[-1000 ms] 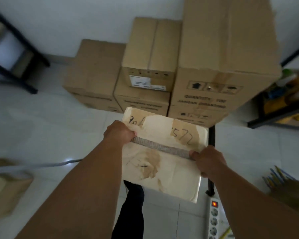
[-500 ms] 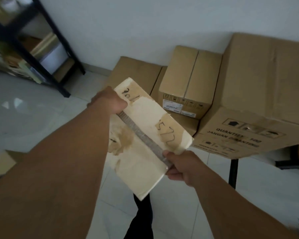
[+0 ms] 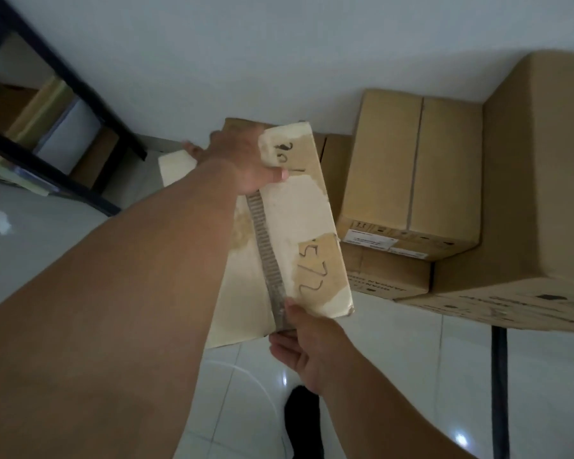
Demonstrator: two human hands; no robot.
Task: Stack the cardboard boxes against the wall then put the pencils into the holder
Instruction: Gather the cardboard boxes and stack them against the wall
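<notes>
Left hand (image 3: 242,164) clamps far end of pale box (image 3: 299,223), right hand (image 3: 309,349) pinches near end; box airborne, tilted, above floor (image 3: 378,376), short of wall (image 3: 279,54). Risk: near pinch looks shallow, box could swing and drop. Beyond far grip: low box (image 3: 337,167). Right of grips: stacked boxes (image 3: 411,180) crowd path. Left: shelf (image 3: 63,94). Pencils, holder unseen.

Our left forearm hides much of the pale box (image 3: 299,223), and the low brown box (image 3: 332,167) behind it shows only slivers. The big carton (image 3: 540,180) runs off the right edge; its printed lines and the label on the middle carton (image 3: 411,173) are too blurred to read
</notes>
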